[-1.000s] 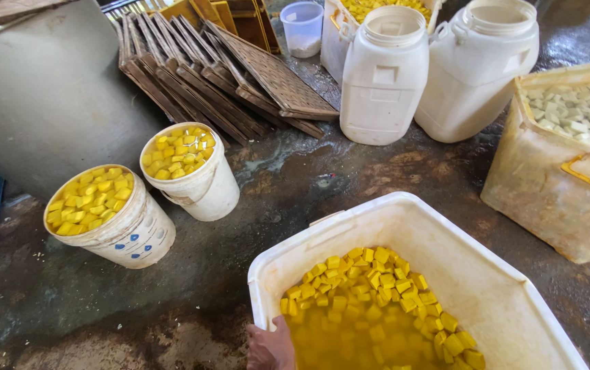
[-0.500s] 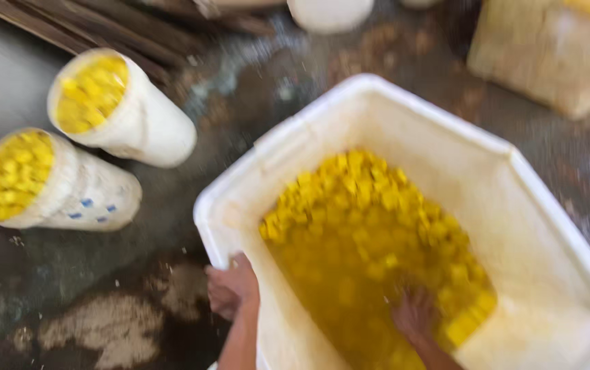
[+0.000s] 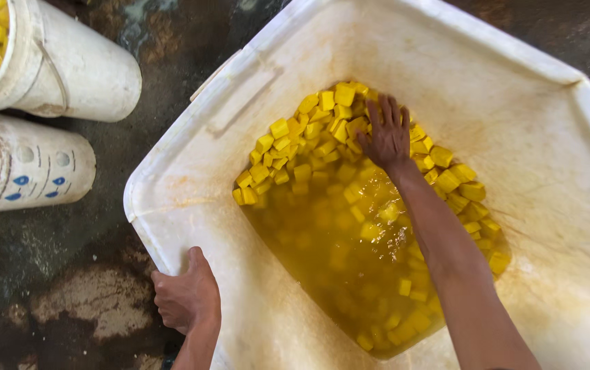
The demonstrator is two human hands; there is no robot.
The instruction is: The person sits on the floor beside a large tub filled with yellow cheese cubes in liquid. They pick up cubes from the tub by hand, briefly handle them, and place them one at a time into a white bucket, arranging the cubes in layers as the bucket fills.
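- Two hands in view, both at the large white tub (image 3: 569, 226), which is tilted so its liquid pools toward the near lower corner.
- Right hand (image 3: 385, 137): reaches deep into the tub, fingers spread and laid flat on the heap of yellow cubes (image 3: 309, 147) at the far end of the tub's floor. Palm down, fingers apart; it presses on the cubes and is not closed around any of them.
- Yellow cubes: piled dry against the tub's far wall, directly under and to either side of the right hand; more lie submerged in the yellow liquid (image 3: 336, 253) nearer the person, beneath the right forearm.
- Left hand (image 3: 187, 296): curled over the tub's near left rim, thumb on the inner side, gripping the edge.
- The heap sits well away from the left hand, across the tub's floor.
- Two white buckets (image 3: 76, 68) lie just outside the tub's left wall, the upper one showing yellow cubes at its mouth; the lower one (image 3: 31, 168) carries small blue marks.
- Dark, wet floor (image 3: 69, 308) surrounds the tub.
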